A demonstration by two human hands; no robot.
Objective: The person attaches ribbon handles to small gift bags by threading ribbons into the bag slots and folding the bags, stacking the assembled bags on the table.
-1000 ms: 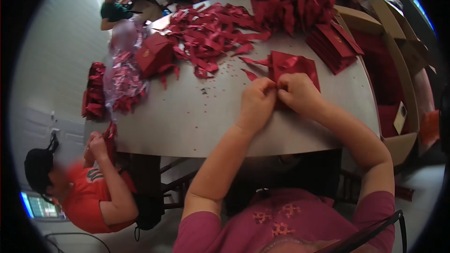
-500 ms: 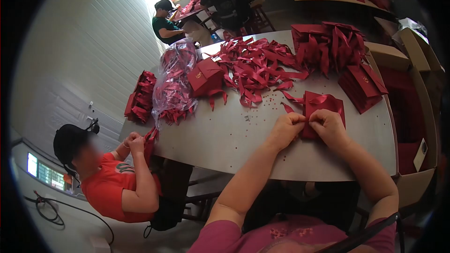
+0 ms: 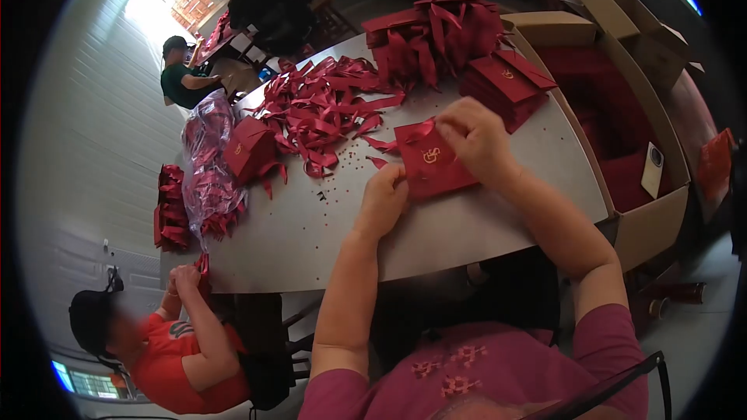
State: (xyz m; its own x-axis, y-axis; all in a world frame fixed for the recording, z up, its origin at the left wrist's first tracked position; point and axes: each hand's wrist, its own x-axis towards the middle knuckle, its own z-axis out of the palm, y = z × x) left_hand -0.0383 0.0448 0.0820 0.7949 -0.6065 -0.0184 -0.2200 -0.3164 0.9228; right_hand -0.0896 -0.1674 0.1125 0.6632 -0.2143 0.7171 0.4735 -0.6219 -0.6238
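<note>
A dark red paper gift bag [image 3: 440,173] with a gold emblem lies flat on the table in front of me. Its red ribbon [image 3: 415,134] loops along the top edge. My left hand [image 3: 384,201] is closed on the bag's left edge, thumb and fingers pinched together. At the top of the bag, my right hand [image 3: 478,140] is closed, its fingertips pinching the ribbon's end and covering the bag's upper right corner. A stack of similar red bags [image 3: 510,87] stands just beyond my right hand.
Loose red ribbons [image 3: 315,109] are heaped mid-table, beside small scattered bits. More ribboned bags [image 3: 436,39] stand at the back, with a plastic-wrapped bundle [image 3: 208,163] on the left. An open carton [image 3: 654,210] flanks the right side. A co-worker in orange [image 3: 183,354] sits left.
The view has swung right. The bag now shows its gold emblem. My hands, close together before, have moved apart, the right one to the bag's top and the left one at its left edge.
</note>
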